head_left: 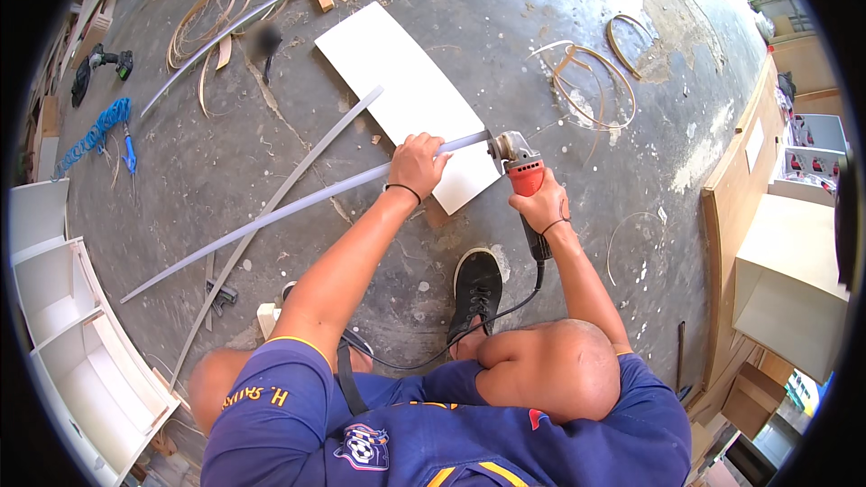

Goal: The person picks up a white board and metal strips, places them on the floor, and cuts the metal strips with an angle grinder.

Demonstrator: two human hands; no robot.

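Note:
My left hand (418,162) grips a long grey metal strip (298,204) near its right end, where it lies across a white board (406,90) on the concrete floor. My right hand (541,207) holds a red and grey angle grinder (519,167), whose head sits at the strip's end by the board's edge. The grinder's black cord (505,311) runs back past my black shoe (476,284). A second grey strip (271,216) lies crossed under the first.
White cabinet shelving (63,325) stands at the left. Wooden boards and boxes (776,243) line the right side. Curled edge-banding scraps (591,81), a blue hose (95,131), a cordless drill (104,63) and a long metal profile (271,9) lie about the floor.

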